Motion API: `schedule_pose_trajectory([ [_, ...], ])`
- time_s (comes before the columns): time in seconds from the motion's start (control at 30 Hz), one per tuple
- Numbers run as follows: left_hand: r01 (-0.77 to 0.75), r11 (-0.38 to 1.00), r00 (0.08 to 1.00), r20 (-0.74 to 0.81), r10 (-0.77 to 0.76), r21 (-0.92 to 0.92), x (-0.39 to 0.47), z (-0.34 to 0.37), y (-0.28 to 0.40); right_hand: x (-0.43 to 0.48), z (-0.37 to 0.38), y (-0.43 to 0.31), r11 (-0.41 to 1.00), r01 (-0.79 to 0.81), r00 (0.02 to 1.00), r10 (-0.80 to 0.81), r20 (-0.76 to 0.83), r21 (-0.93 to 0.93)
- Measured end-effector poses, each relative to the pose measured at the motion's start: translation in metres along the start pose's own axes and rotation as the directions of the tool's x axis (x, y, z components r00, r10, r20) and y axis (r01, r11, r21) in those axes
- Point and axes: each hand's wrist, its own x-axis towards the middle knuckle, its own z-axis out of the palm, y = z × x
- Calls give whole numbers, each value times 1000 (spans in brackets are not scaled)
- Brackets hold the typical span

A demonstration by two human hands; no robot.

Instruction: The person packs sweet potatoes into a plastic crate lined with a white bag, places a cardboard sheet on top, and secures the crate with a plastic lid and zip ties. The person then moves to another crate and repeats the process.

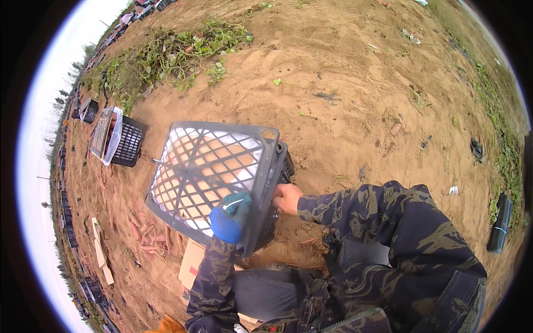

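A black plastic crate [266, 227] stands on the sandy soil in front of me, under a black lattice lid [189, 170]. Through the lattice show a tan cardboard sheet [216, 160] and a white plastic liner [250, 143]. My left hand [228, 218], in a blue and green glove, rests on the lid's near part with its fingers curled; a thin white strip [233, 203] sticks out from them. At the crate's near side, just below the lid's edge, is my bare right hand [287, 199]. Its fingertips are partly hidden against the crate, so its grip is unclear.
Sweet potatoes [150, 237] lie left of the crate, near cardboard strips [100, 254]. A cardboard piece [192, 260] lies by my left sleeve. Another lined crate [131, 139] stands farther off, below heaped vines [179, 54]. A tied black bundle [499, 224] lies far right.
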Motion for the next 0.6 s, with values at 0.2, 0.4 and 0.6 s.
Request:
schedule_pose_trajectory([
  [0.2,-84,977,995,63,73,197,-2,-2,3,-14,20,26,997,50,978,-37,-205,59],
  [0.4,62,948,991,92,-95,313,6,-4,19,-11,24,38,993,19,973,7,-233,113],
  [0.6,39,938,992,99,-77,345,6,-4,23,-4,22,37,956,48,998,-36,-49,290],
])
